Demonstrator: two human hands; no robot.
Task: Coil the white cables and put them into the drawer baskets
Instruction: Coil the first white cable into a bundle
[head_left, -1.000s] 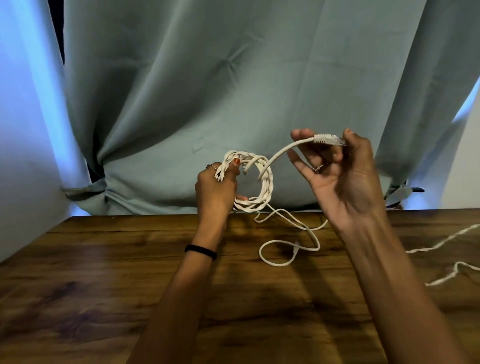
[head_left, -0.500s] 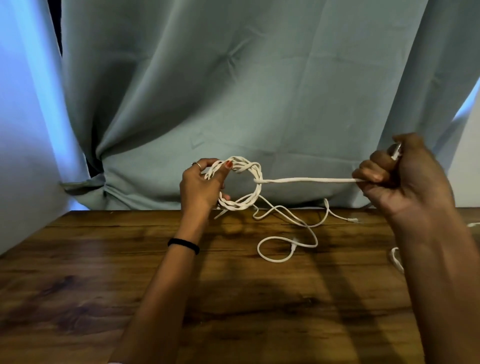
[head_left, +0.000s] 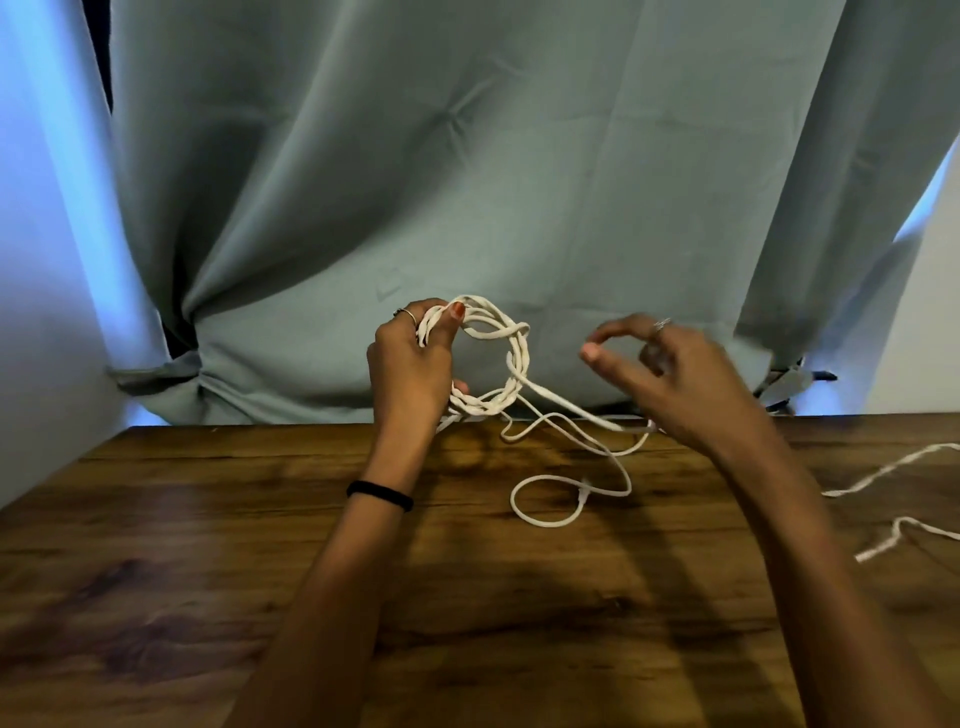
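A white cable wound into a braided ring, the coil (head_left: 518, 364), is held upright above the table's far edge. My left hand (head_left: 410, 369) grips its left side, thumb pressed over the strands. One thick end runs from the coil down to the right and passes under my right hand (head_left: 685, 384), which hovers blurred, with loosely curled fingers and nothing between them. The thin loose tail (head_left: 545, 501) of the cable lies in loops on the wooden table (head_left: 208, 519). No drawer or basket is in view.
Another white cable (head_left: 891, 467) trails over the table at the right edge. A grey-green curtain (head_left: 467, 182) hangs right behind the table's far edge.
My right hand pulled the cable end taut to the right, then let it go and moved back toward the coil. The freed end has dropped to the table.
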